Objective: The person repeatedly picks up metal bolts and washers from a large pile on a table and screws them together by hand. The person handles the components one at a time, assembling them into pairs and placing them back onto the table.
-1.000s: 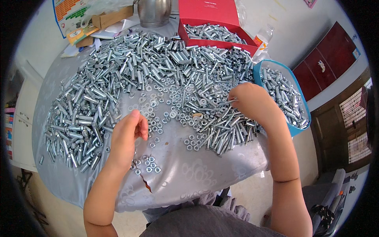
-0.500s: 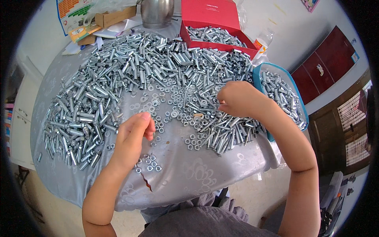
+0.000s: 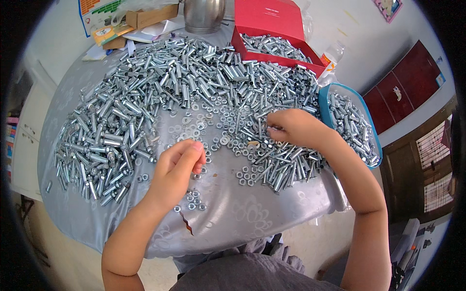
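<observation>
Both hands [image 3: 175, 167] [image 3: 298, 129] have drawn closer together, curled above nuts [image 3: 195, 199] and bolts [image 3: 289, 169], whether grasping anything I cannot tell.

Slants up and inward with the bare left forearm [image 3: 132, 233] to a half-curled left hand [image 3: 175, 165], with thumb [image 3: 190, 154] uppermost. Bends at the right elbow [image 3: 372, 208], with the right forearm [image 3: 353, 177] angled inward to a palm-down right hand [image 3: 297, 127] (underside out of sight), with fingers [image 3: 277, 119] bunched leftward.

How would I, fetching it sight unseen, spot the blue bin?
Find the grey-covered table. At its right side, beyond the right hand, sits an open bin of metal parts. Its blue colour sets it apart from the red box nearby.
</observation>
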Tool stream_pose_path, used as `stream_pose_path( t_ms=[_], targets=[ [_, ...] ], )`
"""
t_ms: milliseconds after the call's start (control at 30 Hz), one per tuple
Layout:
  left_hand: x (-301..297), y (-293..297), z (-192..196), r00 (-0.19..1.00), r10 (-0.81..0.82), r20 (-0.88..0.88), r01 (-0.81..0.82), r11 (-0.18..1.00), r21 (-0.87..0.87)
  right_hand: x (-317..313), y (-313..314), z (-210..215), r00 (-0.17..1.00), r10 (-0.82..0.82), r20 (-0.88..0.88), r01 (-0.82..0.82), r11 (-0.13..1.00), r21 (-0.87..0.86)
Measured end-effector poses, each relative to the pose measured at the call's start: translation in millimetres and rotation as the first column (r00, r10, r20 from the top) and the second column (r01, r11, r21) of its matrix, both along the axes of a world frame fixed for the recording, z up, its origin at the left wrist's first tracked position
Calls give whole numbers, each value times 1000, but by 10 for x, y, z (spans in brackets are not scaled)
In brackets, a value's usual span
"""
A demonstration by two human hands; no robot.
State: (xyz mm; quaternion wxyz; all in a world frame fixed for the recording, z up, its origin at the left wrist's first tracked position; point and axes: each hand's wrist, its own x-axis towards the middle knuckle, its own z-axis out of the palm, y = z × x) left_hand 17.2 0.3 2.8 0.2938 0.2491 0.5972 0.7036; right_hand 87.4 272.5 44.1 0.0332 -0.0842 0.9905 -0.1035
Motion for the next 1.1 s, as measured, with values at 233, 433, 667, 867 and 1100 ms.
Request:
stream_pose_path(
  t_ms=[233,433,667,867,1100],
  targets=[
    [26,-36,65,978,-127,168,126,992,20,158,-615,357,956,169,-240,-191,979,-72],
    [58,-23,51,936,-244,252,222,968,114,208,-1041,172,871,270,-411,-304,953,-18],
    [-4,-22,20,929,-218,300,205,976,75,155,-1099,75,822,287,-491,-230,958,173],
    [0,5,-16,920,-209,333,208,977,41,117,-969,-7,738,304,-602,-285,950,130],
    [-14,16,19,818,-197,541,201,978,52,249,-953,181,707,13,-707,-170,974,-152]
  ],
)
